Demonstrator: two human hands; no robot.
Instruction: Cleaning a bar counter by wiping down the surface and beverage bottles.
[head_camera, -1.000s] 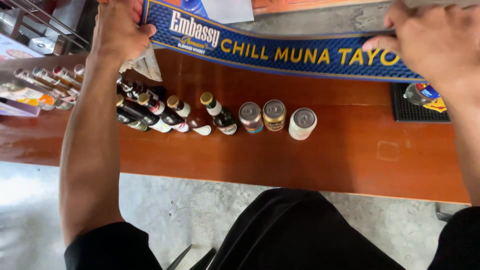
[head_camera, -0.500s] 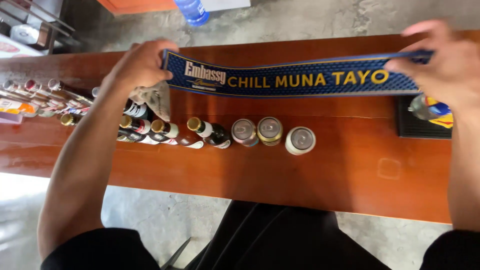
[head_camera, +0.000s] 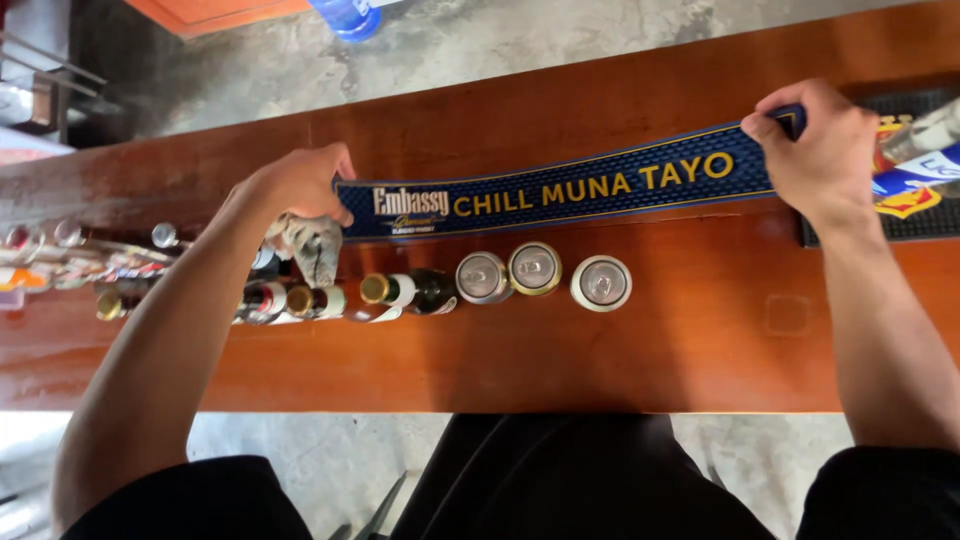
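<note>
Left hand (head_camera: 298, 185) with fingers closed on one end of a long blue mat (head_camera: 560, 188), right hand (head_camera: 822, 150) with fingers gripping the other end, mat stretched flat between them on the wooden bench (head_camera: 620, 350), cloth (head_camera: 312, 245) under the left fingers, cans (head_camera: 535, 268) and bottles (head_camera: 400, 292) just below the mat

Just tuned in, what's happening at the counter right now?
A person holds a long blue bar mat by both ends on the wooden counter: left hand on one end, also clutching a cloth, right hand on the other. Three cans and a row of bottles stand in front of it.
</note>
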